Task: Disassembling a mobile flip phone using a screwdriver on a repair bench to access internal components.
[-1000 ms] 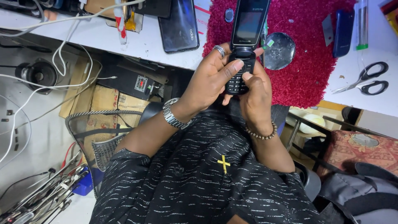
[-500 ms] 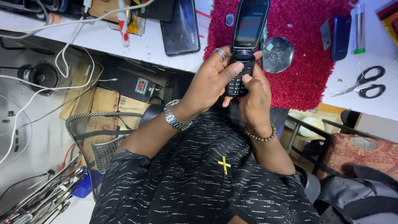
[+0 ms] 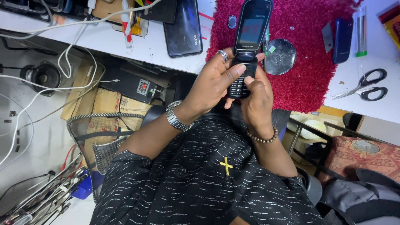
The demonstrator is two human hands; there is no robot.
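Observation:
An opened black flip phone (image 3: 249, 39) stands upright above the table's near edge, its lit screen facing me. My left hand (image 3: 216, 81), with a ring and a metal wristwatch, wraps the keypad half from the left, thumb lying across the hinge. My right hand (image 3: 255, 98), with a bead bracelet, grips the same half from the right, thumb on the keys.
A red fluffy mat (image 3: 310, 46) covers the white table (image 3: 137, 46) behind the phone. On it lie a round metal disc (image 3: 281, 56) and a dark blue phone (image 3: 343, 39). A black smartphone (image 3: 183, 27) lies left, scissors (image 3: 364, 85) right. Cables, boxes and a wire basket (image 3: 104, 141) crowd the floor.
Both hands and the flip phone stay where they were. My thumbs have shifted slightly over the keypad.

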